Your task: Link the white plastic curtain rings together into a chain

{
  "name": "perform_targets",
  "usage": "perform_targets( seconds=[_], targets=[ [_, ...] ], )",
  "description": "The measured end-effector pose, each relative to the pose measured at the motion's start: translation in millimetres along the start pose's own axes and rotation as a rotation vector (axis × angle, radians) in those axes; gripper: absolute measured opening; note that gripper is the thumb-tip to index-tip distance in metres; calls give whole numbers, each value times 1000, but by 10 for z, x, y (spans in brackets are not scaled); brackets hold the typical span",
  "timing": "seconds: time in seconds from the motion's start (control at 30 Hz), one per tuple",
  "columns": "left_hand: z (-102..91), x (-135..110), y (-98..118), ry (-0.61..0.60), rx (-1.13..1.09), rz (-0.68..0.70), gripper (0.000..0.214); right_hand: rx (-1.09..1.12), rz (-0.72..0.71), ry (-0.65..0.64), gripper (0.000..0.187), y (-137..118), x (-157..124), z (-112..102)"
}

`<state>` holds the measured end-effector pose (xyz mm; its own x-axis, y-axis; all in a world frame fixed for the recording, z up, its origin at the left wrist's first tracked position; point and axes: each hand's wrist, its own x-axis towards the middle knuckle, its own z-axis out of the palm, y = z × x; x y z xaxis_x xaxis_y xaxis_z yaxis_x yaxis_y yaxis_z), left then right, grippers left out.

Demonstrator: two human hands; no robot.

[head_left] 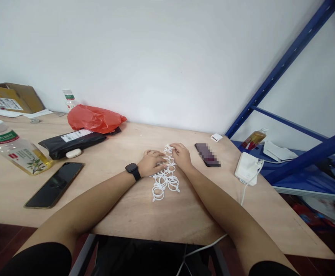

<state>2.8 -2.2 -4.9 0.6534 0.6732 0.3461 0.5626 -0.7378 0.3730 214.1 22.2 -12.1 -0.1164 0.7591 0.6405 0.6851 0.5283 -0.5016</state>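
Several white plastic rings with small eyelets, like curtain rings [163,180], lie overlapped in a strip on the wooden table. My left hand [153,163], wearing a black watch, rests palm down over the left side of the strip with its fingers stretched out, hiding some rings. At the far end of the strip, my right hand [181,156] has thumb and fingers pinched at a small bunch of white rings [168,148]. Its fingertips partly cover the spot they grip.
Left stand a drink bottle [23,153], a phone [55,185], a black parcel [69,142], a red plastic bag [95,118] and a cardboard box [23,96]. Right are a second phone [207,154], a white charger [246,168] with a cable, and a blue metal shelf [299,165].
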Motion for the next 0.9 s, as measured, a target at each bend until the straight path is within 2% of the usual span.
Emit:
perform_targets(
  seconds=[0.17,0.37,0.6,0.77,0.9],
  targets=[
    [-13,4,7,-25,-35,-19,34,-6,51,-68,29,-52,-14,-4],
    [-51,11,29,9,-45,-38,40,-160,64,-230,13,-75,-18,-90],
    [-93,10,68,-20,-64,-16,42,-240,101,-400,11,-22,-27,-111],
    [-63,17,46,0,-103,-26,37,-50,65,-425,18,-65,-58,-68],
    [-30,29,12,74,-123,-96,33,122,19,-304,27,-135,-88,-21]
  ],
)
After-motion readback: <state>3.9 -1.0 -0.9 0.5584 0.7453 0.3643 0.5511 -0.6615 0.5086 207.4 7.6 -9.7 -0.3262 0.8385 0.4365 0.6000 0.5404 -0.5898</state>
